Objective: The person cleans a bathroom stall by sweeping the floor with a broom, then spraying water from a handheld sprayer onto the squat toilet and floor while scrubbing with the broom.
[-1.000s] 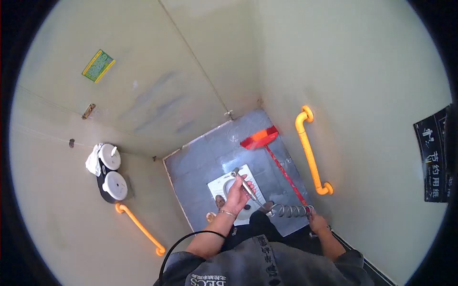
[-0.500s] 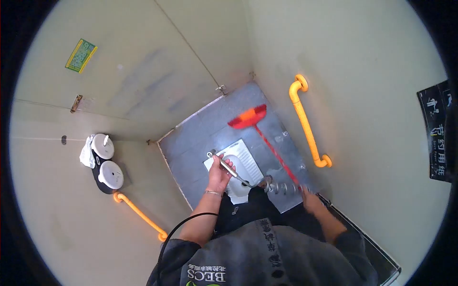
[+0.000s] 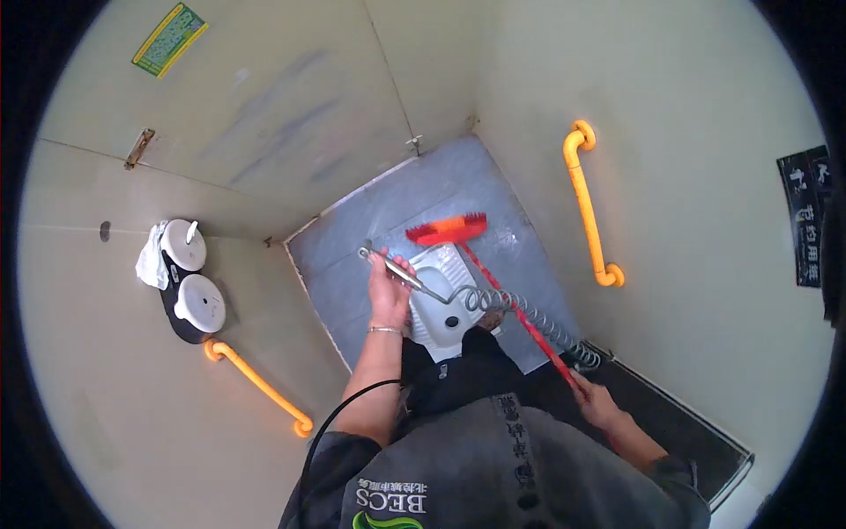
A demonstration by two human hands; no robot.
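Head view, far left: some crumpled white paper [image 3: 152, 257] sticks out beside a black and white paper holder [image 3: 202, 304] on the wall. Up above is a green and yellow sign [image 3: 170, 40], and just below the holder a yellow bar [image 3: 260, 388] slants down the wall. Next comes the person's left hand [image 3: 388, 286], with a thin bracelet [image 3: 384, 330] on the wrist. Its fingers are curled tight round a shiny metal sprayer [image 3: 401, 271]. The round end of the sprayer points up and left, and its other end reaches over the white floor toilet [image 3: 430, 315]. A red and orange brush head [image 3: 447, 231] is at the far end of the toilet, on the grey floor [image 3: 326, 256]. A curly grey hose [image 3: 553, 331] runs from the sprayer off to the right and crosses the brush's red pole [image 3: 538, 339]. The pole slants down to the person's right hand [image 3: 599, 404], which is wrapped round it. At the bottom is the person's dark grey shirt [image 3: 458, 458], with white letters and a green mark. Farther right, another yellow bar [image 3: 588, 212] is fixed to the wall. Last of all, a black sign [image 3: 804, 220] with pale writing is near the right edge.
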